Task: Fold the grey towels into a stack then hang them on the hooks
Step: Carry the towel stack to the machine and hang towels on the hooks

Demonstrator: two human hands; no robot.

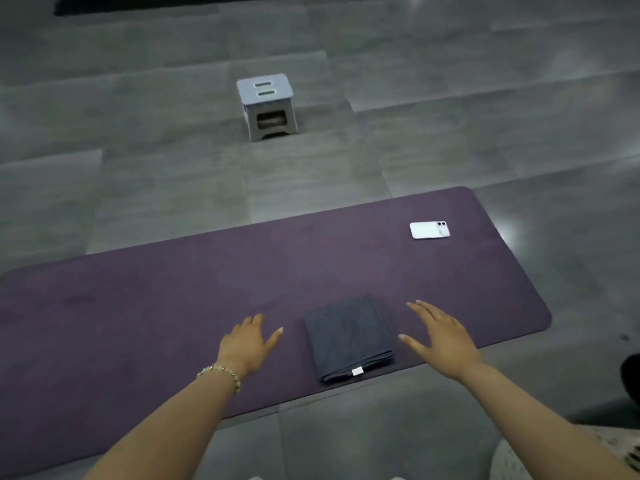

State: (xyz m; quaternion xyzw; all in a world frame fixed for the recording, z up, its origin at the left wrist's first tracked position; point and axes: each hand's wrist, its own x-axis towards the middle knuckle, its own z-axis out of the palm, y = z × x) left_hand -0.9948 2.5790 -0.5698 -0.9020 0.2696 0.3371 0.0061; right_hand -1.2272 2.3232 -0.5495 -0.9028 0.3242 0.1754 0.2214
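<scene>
Hovering either side of the folded grey towel point(348, 339), left hand point(247, 344) and right hand point(440, 337) are spread, holding nothing. Purple mat point(173, 289) underneath, white phone point(429, 230) at two o'clock.

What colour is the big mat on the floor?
The mat is dark purple, seen in the head view.

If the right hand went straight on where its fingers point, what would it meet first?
Probably nothing but bare mat: the right hand points just past the far corner of the towel. Beyond lies floor, with the stool roughly in line; height is unclear.
</scene>
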